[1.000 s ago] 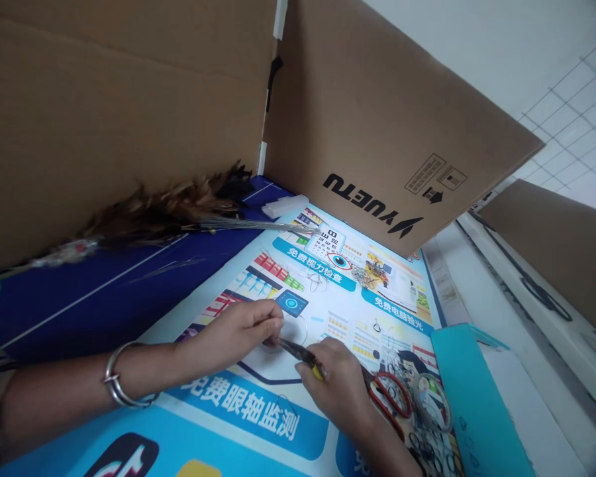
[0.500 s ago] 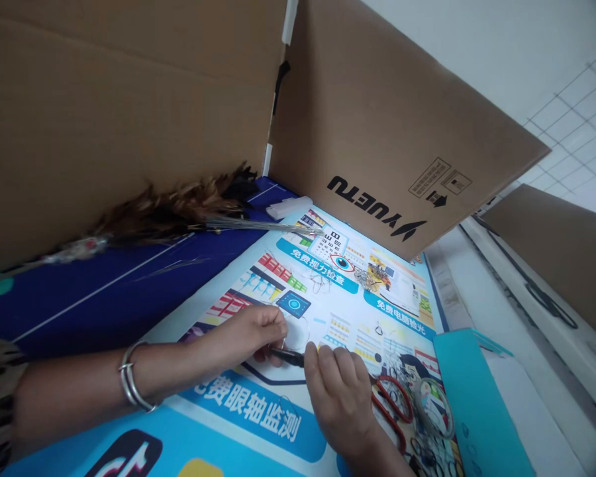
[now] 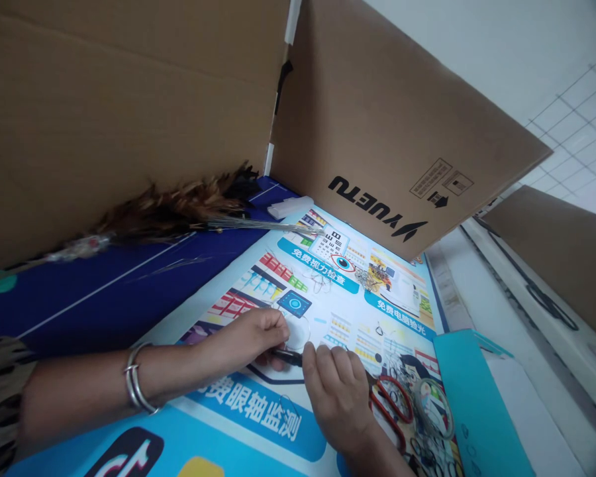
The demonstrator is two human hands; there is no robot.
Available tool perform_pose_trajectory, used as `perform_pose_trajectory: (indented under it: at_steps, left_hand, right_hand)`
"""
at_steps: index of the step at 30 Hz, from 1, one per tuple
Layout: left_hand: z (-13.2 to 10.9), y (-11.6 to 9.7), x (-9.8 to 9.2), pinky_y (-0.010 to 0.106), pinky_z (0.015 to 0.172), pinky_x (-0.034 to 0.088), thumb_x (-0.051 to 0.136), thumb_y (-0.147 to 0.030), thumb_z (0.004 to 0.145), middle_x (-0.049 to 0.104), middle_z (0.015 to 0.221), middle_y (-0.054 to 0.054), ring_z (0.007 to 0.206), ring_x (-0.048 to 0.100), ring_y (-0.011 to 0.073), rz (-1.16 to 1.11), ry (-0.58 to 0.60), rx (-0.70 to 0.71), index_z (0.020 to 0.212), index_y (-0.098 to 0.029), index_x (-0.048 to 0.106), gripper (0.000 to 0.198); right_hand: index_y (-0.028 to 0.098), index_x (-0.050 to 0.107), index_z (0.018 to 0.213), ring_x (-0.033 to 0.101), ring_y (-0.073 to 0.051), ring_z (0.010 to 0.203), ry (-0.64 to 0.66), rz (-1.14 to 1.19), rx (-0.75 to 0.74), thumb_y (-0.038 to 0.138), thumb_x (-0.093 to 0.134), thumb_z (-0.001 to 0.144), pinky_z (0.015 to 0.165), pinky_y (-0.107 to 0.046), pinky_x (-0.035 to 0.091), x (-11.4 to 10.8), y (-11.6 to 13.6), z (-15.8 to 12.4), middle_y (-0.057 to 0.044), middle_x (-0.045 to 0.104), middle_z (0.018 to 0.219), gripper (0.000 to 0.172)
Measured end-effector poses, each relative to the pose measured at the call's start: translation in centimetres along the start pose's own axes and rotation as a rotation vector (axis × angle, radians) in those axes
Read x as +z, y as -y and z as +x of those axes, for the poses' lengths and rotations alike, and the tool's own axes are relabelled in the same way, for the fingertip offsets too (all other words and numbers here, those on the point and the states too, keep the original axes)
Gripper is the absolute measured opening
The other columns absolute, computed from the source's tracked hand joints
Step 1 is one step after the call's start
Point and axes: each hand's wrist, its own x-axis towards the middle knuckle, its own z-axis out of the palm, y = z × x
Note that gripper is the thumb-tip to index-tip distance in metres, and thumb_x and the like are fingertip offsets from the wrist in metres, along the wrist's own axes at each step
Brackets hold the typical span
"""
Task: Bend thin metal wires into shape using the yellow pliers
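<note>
My left hand (image 3: 265,334) is closed, thumb and fingers pinched on a thin wire. A curved loop of the wire (image 3: 308,331) stands out to the right of the fingertips, above the printed sheet (image 3: 189,424). My right hand (image 3: 335,394) is wrapped round the handles of dark-nosed pliers (image 3: 289,358). The narrow jaws point left and reach the left fingertips; what lies between them is hidden by the fingers. Just right of my right hand lie red-handled scissors (image 3: 397,397) and a coil of pale wire (image 3: 434,407).
Cardboard panels (image 3: 377,119) stand behind and to the left. Brown feathers (image 3: 169,205) and a bundle of straight wires (image 3: 268,225) lie at the back left. Small tangled wire pieces (image 3: 370,278) rest on the sheet. A teal box (image 3: 477,397) stands at the right.
Both hands stay together in nearly the same spot. My right hand and the pliers have shifted slightly left, closer to my left fingertips.
</note>
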Motion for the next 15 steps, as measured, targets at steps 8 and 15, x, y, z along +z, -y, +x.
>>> perform_pose_trajectory:
  at_steps: [8, 15]
  left_hand:
    - [0.11, 0.3, 0.01, 0.024, 0.052, 0.048, 0.064, -0.041, 0.078, 0.054, 0.062, -0.007, 0.054, 0.064, 0.0145, 0.011, -0.012, 0.014, 0.071, -0.018, 0.05, 0.028]
    - [0.02, 0.08, 0.15, 0.024, 0.052, 0.049, 0.065, -0.041, 0.076, 0.053, 0.06, -0.007, 0.054, 0.063, 0.0145, 0.011, -0.028, -0.002, 0.07, -0.018, 0.049, 0.028]
  right_hand:
    - [0.008, 0.063, 0.111, 0.053, -0.026, 0.086, 0.003, 0.016, -0.002, 0.008, 0.042, 0.091, 0.077, -0.043, 0.037, 0.31, 0.21, -0.3, -0.011, 0.063, 0.094, 0.029]
    - [0.01, 0.063, 0.11, 0.053, -0.024, 0.086, -0.003, 0.003, 0.021, 0.009, 0.038, 0.093, 0.077, -0.041, 0.038, 0.08, 0.35, -0.08, -0.011, 0.063, 0.092, 0.03]
